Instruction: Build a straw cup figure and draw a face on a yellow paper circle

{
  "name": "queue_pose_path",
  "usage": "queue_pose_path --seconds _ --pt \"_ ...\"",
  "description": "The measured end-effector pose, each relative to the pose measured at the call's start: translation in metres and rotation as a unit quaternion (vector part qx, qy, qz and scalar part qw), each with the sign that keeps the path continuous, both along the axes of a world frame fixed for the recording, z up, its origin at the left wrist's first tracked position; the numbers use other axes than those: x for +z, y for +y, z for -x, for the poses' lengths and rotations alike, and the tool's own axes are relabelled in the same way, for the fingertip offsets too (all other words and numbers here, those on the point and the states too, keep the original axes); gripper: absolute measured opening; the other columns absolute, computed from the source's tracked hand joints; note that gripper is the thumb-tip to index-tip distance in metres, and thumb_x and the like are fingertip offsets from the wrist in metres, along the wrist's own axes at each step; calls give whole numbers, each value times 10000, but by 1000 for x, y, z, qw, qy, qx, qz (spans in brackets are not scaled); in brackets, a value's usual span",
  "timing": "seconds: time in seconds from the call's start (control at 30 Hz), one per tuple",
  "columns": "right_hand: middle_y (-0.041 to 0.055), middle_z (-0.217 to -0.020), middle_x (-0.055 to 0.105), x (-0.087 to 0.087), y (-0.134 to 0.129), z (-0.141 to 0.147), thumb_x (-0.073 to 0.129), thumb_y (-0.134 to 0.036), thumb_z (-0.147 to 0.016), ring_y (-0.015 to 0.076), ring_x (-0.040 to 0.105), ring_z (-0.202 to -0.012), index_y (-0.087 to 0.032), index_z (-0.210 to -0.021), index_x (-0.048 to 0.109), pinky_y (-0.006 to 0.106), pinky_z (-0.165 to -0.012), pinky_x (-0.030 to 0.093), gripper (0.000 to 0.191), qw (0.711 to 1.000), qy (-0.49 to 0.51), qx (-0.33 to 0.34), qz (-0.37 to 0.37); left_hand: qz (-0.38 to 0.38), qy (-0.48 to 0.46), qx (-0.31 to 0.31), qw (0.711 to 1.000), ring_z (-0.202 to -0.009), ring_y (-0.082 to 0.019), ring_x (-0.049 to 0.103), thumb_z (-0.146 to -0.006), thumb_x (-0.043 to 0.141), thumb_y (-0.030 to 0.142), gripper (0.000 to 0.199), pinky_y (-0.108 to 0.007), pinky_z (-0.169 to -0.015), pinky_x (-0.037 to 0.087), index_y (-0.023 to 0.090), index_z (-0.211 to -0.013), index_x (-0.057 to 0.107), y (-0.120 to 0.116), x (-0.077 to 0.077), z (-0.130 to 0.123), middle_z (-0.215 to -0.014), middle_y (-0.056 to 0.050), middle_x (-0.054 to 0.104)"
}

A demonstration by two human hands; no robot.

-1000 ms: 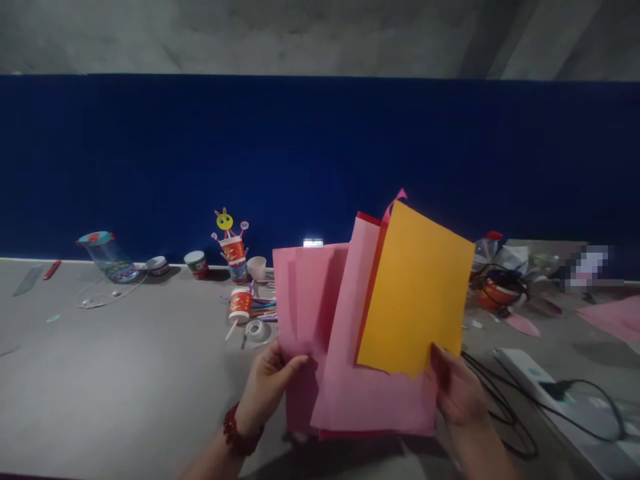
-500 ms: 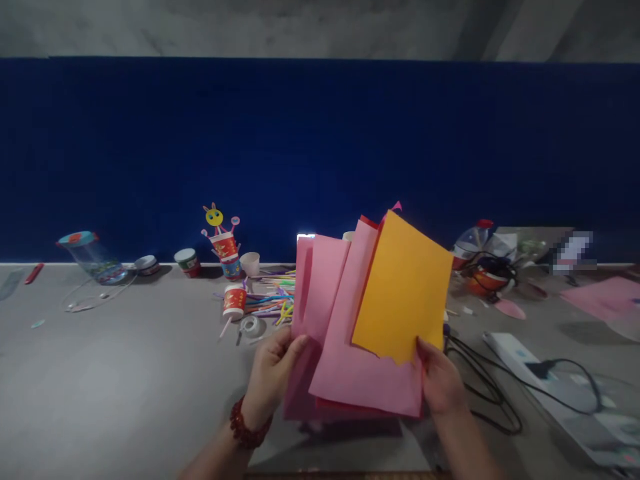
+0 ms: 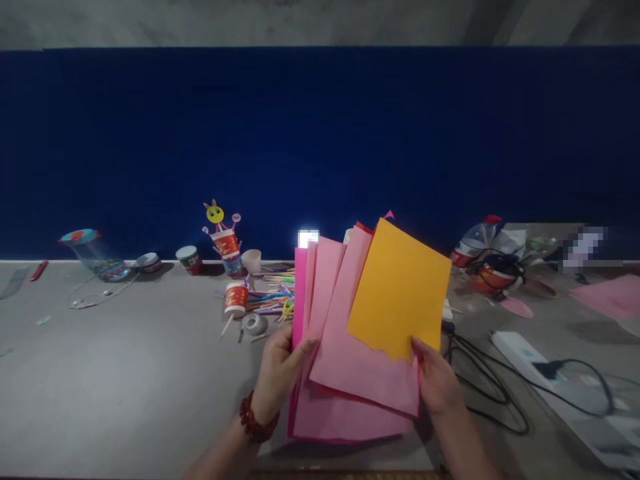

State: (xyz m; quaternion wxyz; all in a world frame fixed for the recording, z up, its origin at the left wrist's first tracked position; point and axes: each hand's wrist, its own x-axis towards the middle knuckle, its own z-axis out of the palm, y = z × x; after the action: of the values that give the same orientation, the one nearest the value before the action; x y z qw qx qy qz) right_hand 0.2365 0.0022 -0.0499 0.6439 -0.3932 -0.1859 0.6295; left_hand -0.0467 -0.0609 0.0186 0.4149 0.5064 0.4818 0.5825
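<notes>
Several sheets of pink paper (image 3: 360, 373) are fanned out between my two hands above the grey table. On top at the right lies an orange-yellow sheet (image 3: 403, 290) with a ragged lower edge; a bit of red paper shows behind it. My left hand (image 3: 283, 367), with a dark red bead bracelet (image 3: 257, 419) at the wrist, grips the left edges of the pink sheets, thumb in front. My right hand (image 3: 436, 380) pinches the lower right corner of the orange-yellow sheet together with pink sheets under it. Their fingers behind the paper are hidden.
Behind my left hand are pipe cleaners (image 3: 273, 293), a tape roll (image 3: 254, 325) and a paper-cup figure (image 3: 225, 243). Farther left stands a clear plastic jar (image 3: 95, 257). To the right lie a black cable (image 3: 493, 393), a white power strip (image 3: 545, 400) and a plastic bottle (image 3: 473, 243).
The sheets have shifted in my hands, and a bright pink edge now shows at the left. The orange-yellow sheet sits slightly lower and farther left. The view has shifted slightly.
</notes>
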Motion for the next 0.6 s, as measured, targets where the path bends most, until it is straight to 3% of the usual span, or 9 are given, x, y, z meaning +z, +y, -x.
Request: queue_pose_path --seconds 0.13,0.23,0.4,0.6 --pt "16 -940 812 1 -3 -5 794 -226 -597 246 770 -882 -243 -885 774 346 -888 629 290 1000 0 -21 12 -20 20 -3 1000 -878 -213 624 -966 508 476 374 -295 -802 504 172 -935 724 -1 0 -3 -935 -74 718" --pt "18 -962 810 3 -6 -6 799 -198 -571 231 770 -866 -234 -908 775 310 -825 643 340 999 17 -39 31 -16 42 -20 999 -844 -205 600 -968 501 464 357 -281 -760 488 177 -920 709 0 2 0 -891 -59 696" --pt "43 -1007 804 8 -10 -2 801 -146 -592 242 764 -895 -207 -960 772 338 -810 648 374 998 36 -49 27 -34 77 17 996 -735 -177 568 -931 563 434 321 -250 -683 451 170 -811 698 1 6 6 -777 -28 670" --pt "39 -959 808 1 -10 0 803 -183 -611 268 758 -943 -204 -939 765 393 -886 624 331 999 -10 -29 9 7 -60 11 998 -791 -183 627 -818 710 485 323 -254 -731 507 171 -889 731 2 11 4 -828 -29 708"
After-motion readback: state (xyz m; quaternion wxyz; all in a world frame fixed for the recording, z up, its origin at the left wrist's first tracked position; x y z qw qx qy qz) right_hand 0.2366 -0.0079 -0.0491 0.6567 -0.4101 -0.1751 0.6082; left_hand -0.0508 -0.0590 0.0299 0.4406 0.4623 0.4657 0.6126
